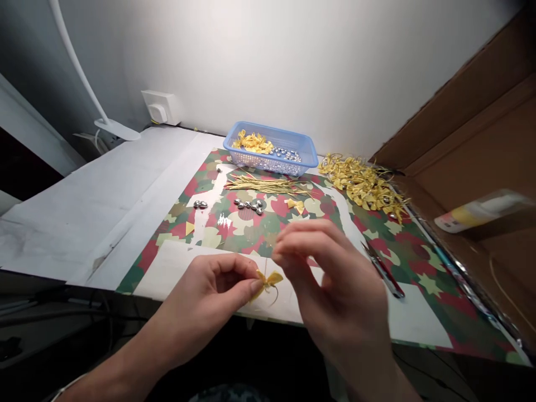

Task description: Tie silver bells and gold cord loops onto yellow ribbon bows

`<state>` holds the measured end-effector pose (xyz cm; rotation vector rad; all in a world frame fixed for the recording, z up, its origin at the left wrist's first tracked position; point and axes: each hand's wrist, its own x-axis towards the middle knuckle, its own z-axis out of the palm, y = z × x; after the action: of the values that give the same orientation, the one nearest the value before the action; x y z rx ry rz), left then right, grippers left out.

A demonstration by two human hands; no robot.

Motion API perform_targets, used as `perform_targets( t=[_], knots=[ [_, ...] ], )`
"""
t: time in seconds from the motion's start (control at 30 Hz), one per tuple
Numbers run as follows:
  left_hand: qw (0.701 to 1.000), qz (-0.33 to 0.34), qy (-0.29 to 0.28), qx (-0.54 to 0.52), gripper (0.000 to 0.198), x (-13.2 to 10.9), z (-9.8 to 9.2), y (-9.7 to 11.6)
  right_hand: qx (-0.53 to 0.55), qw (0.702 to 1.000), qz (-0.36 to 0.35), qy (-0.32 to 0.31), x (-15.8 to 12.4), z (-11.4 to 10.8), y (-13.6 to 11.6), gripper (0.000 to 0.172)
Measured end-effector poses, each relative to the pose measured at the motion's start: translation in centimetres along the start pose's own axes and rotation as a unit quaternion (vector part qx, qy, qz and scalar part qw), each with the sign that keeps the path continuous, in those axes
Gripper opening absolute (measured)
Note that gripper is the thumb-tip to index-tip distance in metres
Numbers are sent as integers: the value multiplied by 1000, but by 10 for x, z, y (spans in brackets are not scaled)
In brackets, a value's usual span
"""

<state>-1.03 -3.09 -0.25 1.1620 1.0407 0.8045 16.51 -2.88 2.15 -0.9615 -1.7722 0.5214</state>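
Observation:
Between thumb and forefinger, my left hand (226, 287) pinches a small yellow ribbon bow (272, 278) over the table's front edge. A thin cord end curls down below the bow's knot. Just right of and above it is my right hand (335, 279), its fingertips drawn together and slightly blurred. What they hold, if anything, is hidden. Beyond the hands lie another yellow bow (295, 205), a bundle of thin yellow cords (263, 184) and several silver beads (249, 205). A pair of silver beads (200, 204) sits farther left.
A blue basket (272, 162) at the back holds yellow bows and silver beads. Heaped at its right are finished-looking yellow bows with cords (362, 181). Red-handled tweezers or snips (383, 271) lie right of my right hand. A bottle (473, 215) rests by a cardboard wall (481, 128).

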Motion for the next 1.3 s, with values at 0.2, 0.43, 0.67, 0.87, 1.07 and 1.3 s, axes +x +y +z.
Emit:
perform_targets(
  t=[0.2, 0.43, 0.67, 0.87, 1.07, 1.3],
  knots=[
    [997, -34, -27, -62, 16, 0, 2, 1, 311, 930, 181, -74, 28, 3, 7, 15],
    [999, -39, -8, -33, 12, 3, -2, 0, 253, 957, 109, 94, 39, 0, 13, 12],
    [998, -48, 10, -43, 12, -4, -4, 2, 82, 971, 207, -84, -6, -20, 18, 13],
    [987, 124, 47, 88, 10, -4, -3, 0, 38, 958, 234, -162, -27, -7, 16, 30],
    [977, 162, 70, 123, 23, -14, -6, 2, 76, 957, 248, -130, -31, -2, 14, 32],
    [963, 190, 92, 166, 19, -16, 5, 3, 88, 963, 237, -98, -35, 1, 7, 31]
  ],
)
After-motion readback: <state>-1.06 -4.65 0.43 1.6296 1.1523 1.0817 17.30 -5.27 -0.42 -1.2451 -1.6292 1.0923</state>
